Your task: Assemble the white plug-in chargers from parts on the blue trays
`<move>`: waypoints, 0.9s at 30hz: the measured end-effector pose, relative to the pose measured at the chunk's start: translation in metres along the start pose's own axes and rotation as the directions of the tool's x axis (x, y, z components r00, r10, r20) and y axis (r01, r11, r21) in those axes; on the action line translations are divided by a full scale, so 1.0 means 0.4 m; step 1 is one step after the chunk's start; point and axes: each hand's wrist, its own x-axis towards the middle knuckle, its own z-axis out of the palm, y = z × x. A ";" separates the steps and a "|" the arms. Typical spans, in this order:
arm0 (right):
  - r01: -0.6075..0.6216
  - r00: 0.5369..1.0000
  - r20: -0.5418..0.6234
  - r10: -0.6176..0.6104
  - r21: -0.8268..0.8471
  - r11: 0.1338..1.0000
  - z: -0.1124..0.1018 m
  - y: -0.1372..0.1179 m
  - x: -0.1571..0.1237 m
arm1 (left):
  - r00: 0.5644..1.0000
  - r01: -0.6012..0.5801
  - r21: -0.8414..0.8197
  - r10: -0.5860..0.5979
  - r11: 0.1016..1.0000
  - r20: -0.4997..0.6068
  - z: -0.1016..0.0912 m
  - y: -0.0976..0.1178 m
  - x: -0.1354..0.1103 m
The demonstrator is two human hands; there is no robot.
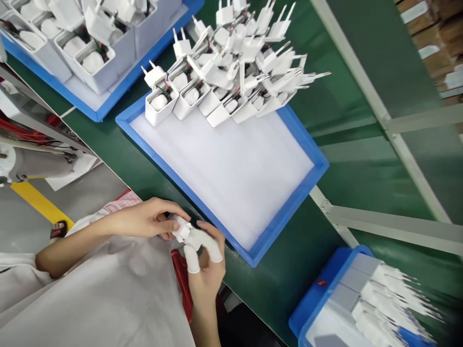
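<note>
At the table's near edge, both hands hold one small white plug adapter [183, 232] between them. My left hand [150, 219] pinches it from the left with thumb and fingers. White finger cots cover the thumb and a finger of my right hand [206, 255], which grips the adapter from the other side. Part of the adapter is hidden behind the fingers. Just beyond lies a blue-rimmed tray [289, 207] lined with white. Its far part bears several open white adapter housings [159, 106], with two-pin plug tops and wires showing.
Another blue tray [108, 103] with larger groups of white housings stands at the upper left. A blue bin [325, 289] of white adapters sits at the lower right. Metal frame bars [394, 226] border the green table [119, 149] on the right.
</note>
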 end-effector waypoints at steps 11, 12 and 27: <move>-0.245 0.905 -0.349 0.242 0.036 0.969 -0.607 0.416 -0.248 | 0.994 -0.100 0.169 0.106 0.980 -0.028 0.011 0.010 -0.005; -0.257 0.892 -0.382 0.240 0.007 0.966 -0.613 0.420 -0.263 | 0.994 -0.098 0.144 0.104 0.985 -0.032 0.011 0.011 -0.004; -0.306 0.952 0.204 0.230 0.547 0.780 0.023 0.035 0.042 | 0.991 -0.073 0.064 0.080 0.995 -0.108 0.024 0.018 -0.002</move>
